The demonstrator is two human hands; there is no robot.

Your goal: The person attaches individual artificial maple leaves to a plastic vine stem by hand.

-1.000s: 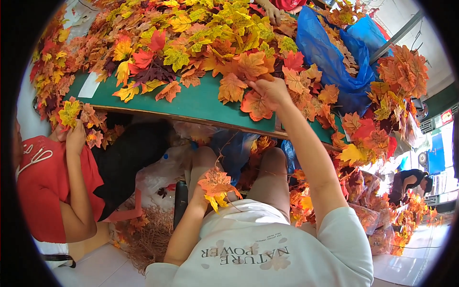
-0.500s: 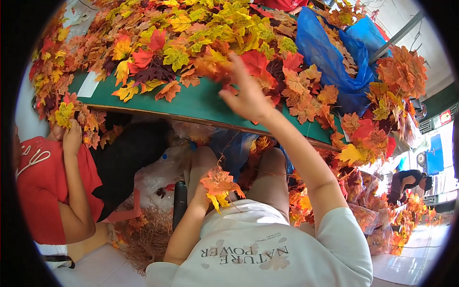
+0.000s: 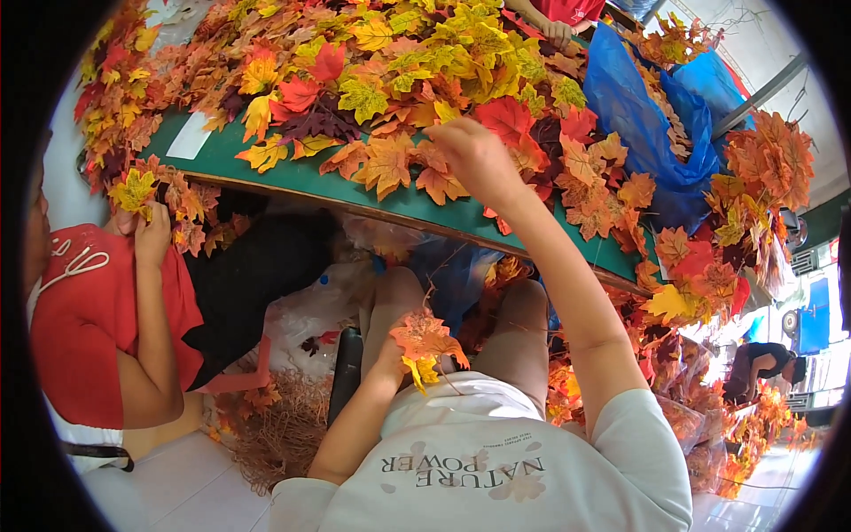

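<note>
In my lap, my left hand (image 3: 390,362) is closed around a spray of artificial maple leaves (image 3: 422,339), orange above and yellow below, with thin brown twigs sticking out. My right hand (image 3: 479,161) reaches over the near edge of the green table (image 3: 355,197). Its fingers are bent and pressed together among the loose leaves; what they pinch, if anything, is hidden. Beside those fingers lie orange maple leaves (image 3: 390,166) and a red leaf (image 3: 508,120).
A deep heap of leaves (image 3: 266,27) covers most of the table. Blue plastic bags (image 3: 634,106) stand at the right. On my left a co-worker in a red shirt (image 3: 89,328) handles a yellow leaf. Brown twigs (image 3: 284,426) are piled on the floor.
My right hand has come down onto the leaves and its fingers have closed. Orange leaves now lie nearer the table's edge. My left hand keeps its spray.
</note>
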